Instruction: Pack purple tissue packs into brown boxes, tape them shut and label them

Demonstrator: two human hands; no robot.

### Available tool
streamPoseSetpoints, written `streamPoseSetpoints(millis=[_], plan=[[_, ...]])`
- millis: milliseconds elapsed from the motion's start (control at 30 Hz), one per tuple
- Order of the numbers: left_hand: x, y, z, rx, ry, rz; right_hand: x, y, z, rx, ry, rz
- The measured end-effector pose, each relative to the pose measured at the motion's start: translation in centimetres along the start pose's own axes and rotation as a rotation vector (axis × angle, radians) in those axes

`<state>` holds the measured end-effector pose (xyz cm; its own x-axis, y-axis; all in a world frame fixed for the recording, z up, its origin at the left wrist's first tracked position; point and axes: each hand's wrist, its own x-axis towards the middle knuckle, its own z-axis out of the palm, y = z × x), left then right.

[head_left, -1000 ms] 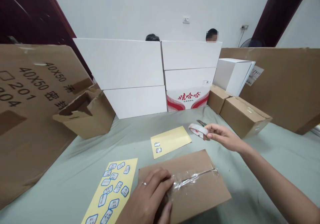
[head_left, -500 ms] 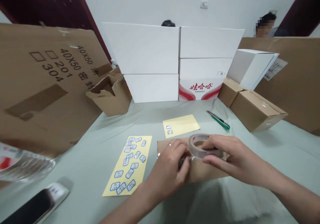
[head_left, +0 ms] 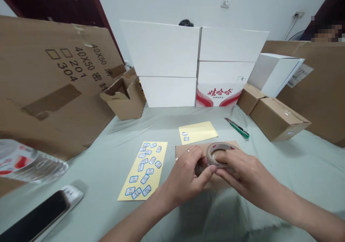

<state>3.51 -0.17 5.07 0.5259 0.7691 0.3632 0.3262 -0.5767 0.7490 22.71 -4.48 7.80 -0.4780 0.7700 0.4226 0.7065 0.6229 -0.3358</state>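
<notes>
A roll of clear packing tape (head_left: 211,155) is tilted above a brown cardboard box (head_left: 182,151) at the front of the table. My right hand (head_left: 244,168) grips the roll, its fingers inside the ring and the thumb beneath. At the roll's left edge, my left hand (head_left: 188,172) is curled with the thumb and fingers pinched against the tape. The two thumb tips nearly meet at the roll's lower edge. Both hands cover most of the box top, and any strip of tape between them cannot be made out.
Left of the box lies a yellow sheet (head_left: 129,173) with several blue-edged stickers; a second yellow sheet (head_left: 201,131) is behind it. A green box cutter (head_left: 239,129) lies to the right. A phone (head_left: 37,217), a water bottle (head_left: 35,163), and cardboard and white boxes (head_left: 168,91) surround the workspace.
The tape roll has tilted and its ring shows more fully. My left thumb has moved right to the roll's edge, and the hands have come closer together. The view has shifted slightly.
</notes>
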Motion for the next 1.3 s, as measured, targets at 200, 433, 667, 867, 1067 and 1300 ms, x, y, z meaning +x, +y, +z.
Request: streamPoseSetpoints(millis=[200, 433, 667, 867, 1067, 1300], plan=[[-0.2, -0.3, 0.0, 0.008, 0.021, 0.057, -0.3, -0.5, 0.0, -0.009, -0.02, 0.011], [-0.2, 0.1, 0.1, 0.174, -0.001, 0.183, -0.6, -0.4, 0.2, -0.008, 0.004, -0.003], [-0.3, -0.4, -0.1, 0.186, 0.005, 0.292, -1.3, 1.0, 0.0, 0.102, -0.046, -0.006], [-0.5, -0.8, -0.6, 0.128, 0.079, 0.227, -2.7, 5.4, -0.4, 0.114, 0.047, 0.234], [-0.5, -1.0, -0.8, 0.351, 0.05, 0.435, -0.4, 6.2, -0.2, 0.078, -0.076, 0.325], [-0.8, -1.0, -0.7, 0.587, 0.15, 0.58, -0.2, 6.0, 1.1, 0.345, 0.185, 0.493]])
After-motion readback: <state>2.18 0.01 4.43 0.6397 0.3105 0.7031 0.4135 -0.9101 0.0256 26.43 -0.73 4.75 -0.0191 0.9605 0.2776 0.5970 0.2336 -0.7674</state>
